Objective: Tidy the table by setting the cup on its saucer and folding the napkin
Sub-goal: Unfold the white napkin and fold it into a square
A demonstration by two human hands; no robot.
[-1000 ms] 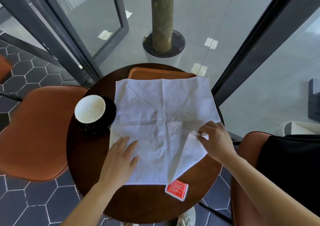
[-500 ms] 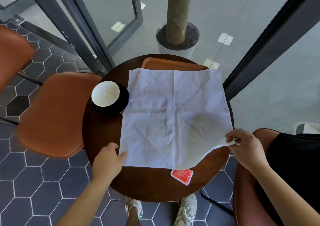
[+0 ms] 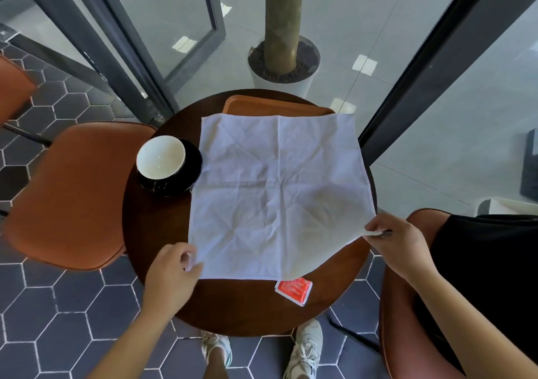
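The white cloth napkin (image 3: 279,192), its near-right corner newly drawn outward, is held flat between the hands. It is pinched by the right hand (image 3: 398,242) and, apparently, the left hand (image 3: 171,274), whose fingertips are partly hidden; folding can begin. Beyond the left hand, the white ceramic cup (image 3: 160,157) is seated on its black saucer (image 3: 193,172).

A round dark wooden table (image 3: 233,306) stands on dark hexagonal floor tiles (image 3: 58,306), with an orange tray (image 3: 262,106) at its far edge and a red packet (image 3: 293,290) lying near its near edge. An orange chair (image 3: 67,192) stands at the table's left. Beyond the table, a tree trunk (image 3: 283,20) rises from a white planter (image 3: 279,83) behind dark-framed glass panels (image 3: 116,44).
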